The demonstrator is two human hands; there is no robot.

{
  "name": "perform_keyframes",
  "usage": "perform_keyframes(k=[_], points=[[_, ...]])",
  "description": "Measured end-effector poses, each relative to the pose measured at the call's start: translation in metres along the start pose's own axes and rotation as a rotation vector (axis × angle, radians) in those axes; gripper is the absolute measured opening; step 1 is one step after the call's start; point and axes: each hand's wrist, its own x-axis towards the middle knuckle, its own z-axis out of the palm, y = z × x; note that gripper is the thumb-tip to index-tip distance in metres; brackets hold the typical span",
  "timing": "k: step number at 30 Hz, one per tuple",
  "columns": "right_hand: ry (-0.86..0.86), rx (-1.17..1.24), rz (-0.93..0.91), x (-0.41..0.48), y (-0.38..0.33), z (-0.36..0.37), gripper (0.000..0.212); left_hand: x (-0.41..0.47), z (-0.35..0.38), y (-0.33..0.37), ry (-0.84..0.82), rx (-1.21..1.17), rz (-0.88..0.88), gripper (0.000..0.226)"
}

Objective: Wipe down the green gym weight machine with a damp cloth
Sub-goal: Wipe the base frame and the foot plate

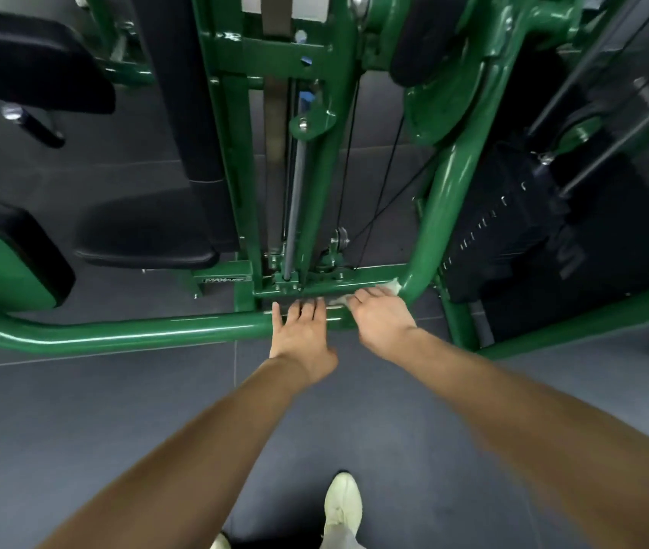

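Beside frame bend [413, 283]: cloth [392, 288] (seemingly pressed).

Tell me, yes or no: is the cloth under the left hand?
No: the cloth peeks out from under the right hand at the frame's bend, while the left hand rests bare on the green bar.
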Motion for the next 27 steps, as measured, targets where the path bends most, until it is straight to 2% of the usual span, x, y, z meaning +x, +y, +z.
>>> perform_keyframes(k=[3,6,9,11,13,15,17,20,22,24,27], points=[[-0.001,-0.243,-0.094,-0.013,0.047,0.0,0.056,0.009,-0.001,0.026,-0.033,-0.057,0.055,0.09],[0.083,-0.491,-0.205,-0.013,0.078,-0.009,0.049,0.015,-0.01,0.044,-0.092,-0.131,0.119,0.089],[0.2,-0.672,-0.213,-0.015,0.105,-0.033,0.052,0.022,-0.025,0.063,-0.14,-0.194,0.174,0.091],[0.33,-0.766,-0.138,-0.017,0.118,-0.055,0.053,0.025,-0.03,0.072,-0.146,-0.229,0.201,0.091],[0.432,-0.777,-0.052,-0.017,0.123,-0.073,0.055,0.026,-0.032,0.077,-0.146,-0.24,0.203,0.092],[0.459,-0.745,0.003,-0.02,0.118,-0.073,0.057,0.026,-0.033,0.077,-0.138,-0.248,0.187,0.092],[0.413,-0.688,0.011,-0.026,0.106,-0.054,0.059,0.023,-0.034,0.077,-0.145,-0.277,0.169,0.091],[0.223,-0.615,-0.066,-0.037,0.088,-0.013,0.061,0.02,-0.034,0.073,-0.151,-0.277,0.185,0.089],[0.188,-0.602,-0.088,-0.042,0.084,0.002,0.061,0.02,-0.037,0.072,-0.15,-0.275,0.198,0.09],[0.207,-0.615,-0.098,-0.042,0.086,-0.001,0.062,0.021,-0.048,0.073,-0.089,-0.318,0.21,0.092],[0.326,-0.617,-0.056,-0.045,0.1,-0.025,0.065,0.025,-0.075,0.086,0.161,-0.4,0.268,0.09]])
